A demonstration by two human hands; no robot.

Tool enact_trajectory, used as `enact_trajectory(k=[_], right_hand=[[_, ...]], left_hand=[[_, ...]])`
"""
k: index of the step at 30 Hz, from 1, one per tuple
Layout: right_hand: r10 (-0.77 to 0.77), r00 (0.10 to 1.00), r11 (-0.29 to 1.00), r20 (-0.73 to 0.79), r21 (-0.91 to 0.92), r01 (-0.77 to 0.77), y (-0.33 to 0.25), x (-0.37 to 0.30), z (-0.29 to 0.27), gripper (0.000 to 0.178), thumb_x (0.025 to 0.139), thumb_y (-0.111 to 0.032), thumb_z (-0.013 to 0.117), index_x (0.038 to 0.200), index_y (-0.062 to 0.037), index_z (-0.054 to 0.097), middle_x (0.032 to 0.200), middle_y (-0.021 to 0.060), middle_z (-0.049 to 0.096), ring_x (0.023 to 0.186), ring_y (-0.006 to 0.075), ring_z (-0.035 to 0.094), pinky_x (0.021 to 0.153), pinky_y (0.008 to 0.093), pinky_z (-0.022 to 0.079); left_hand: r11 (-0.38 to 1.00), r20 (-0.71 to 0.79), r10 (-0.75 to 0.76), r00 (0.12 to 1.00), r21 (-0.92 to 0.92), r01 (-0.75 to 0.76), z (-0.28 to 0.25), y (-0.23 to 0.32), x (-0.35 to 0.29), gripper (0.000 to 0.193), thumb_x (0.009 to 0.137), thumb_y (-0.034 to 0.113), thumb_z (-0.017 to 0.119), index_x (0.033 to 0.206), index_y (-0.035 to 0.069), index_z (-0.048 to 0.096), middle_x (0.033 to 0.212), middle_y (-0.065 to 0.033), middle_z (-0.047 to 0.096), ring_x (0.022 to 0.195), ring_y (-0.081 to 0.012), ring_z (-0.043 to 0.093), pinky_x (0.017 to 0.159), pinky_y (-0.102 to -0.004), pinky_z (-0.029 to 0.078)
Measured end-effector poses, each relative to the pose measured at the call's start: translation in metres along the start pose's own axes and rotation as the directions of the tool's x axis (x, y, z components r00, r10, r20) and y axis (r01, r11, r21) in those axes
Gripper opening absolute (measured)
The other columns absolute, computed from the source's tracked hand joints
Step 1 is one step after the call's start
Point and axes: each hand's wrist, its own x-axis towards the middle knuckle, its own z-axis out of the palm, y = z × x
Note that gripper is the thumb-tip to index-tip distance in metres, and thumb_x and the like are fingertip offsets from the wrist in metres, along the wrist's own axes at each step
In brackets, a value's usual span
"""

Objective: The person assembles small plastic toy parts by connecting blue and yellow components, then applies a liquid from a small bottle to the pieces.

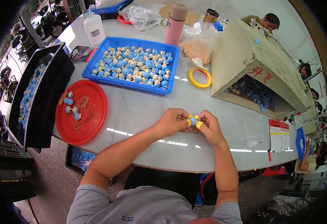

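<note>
Over the near middle of the table, my left hand and my right hand meet, fingertips pinched on a small blue part. Yellow tape wraps the tips of several fingers. The fingers cover much of the part, so its full shape is hidden. To the left of my hands lies a round red plate with several blue-and-cream small parts and pinkish-orange bits on it. Beyond them, a blue tray is filled with many similar blue-and-cream parts.
A black bin of blue parts stands at the left edge. Farther back are a white squeeze bottle, a pink flask and a bag of orange bits. Yellow tape lies near an open-fronted beige box. Other people sit at right.
</note>
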Motion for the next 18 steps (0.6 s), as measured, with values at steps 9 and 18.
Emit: enact_trajectory(k=[9,18], right_hand=[[-0.016,1.000,1.000,-0.005,-0.015,0.016,0.0048,0.0026,0.0040,0.009,0.090,-0.001,0.056,0.092,-0.0039,0.048,0.085,0.0020,0.057,0.070,0.0037,0.051,0.061,0.0189,0.043],[-0.042,0.999,0.998,-0.010,-0.042,0.041,0.0085,0.0025,0.0045,0.011,0.089,0.002,0.055,0.090,-0.0047,0.047,0.083,-0.0004,0.053,0.069,0.0025,0.046,0.059,0.0186,0.039]], left_hand=[[0.998,-0.010,0.021,1.000,0.052,-0.020,-0.0009,0.0030,-0.0013,0.021,0.091,0.003,0.061,0.106,-0.010,0.058,0.100,-0.0152,0.067,0.089,-0.0180,0.069,0.079,-0.0274,0.058],[0.998,-0.014,0.033,0.999,0.050,-0.032,-0.0018,-0.0013,-0.0001,0.019,0.090,0.001,0.061,0.106,-0.009,0.059,0.099,-0.0149,0.067,0.089,-0.0178,0.069,0.079,-0.0271,0.058]])
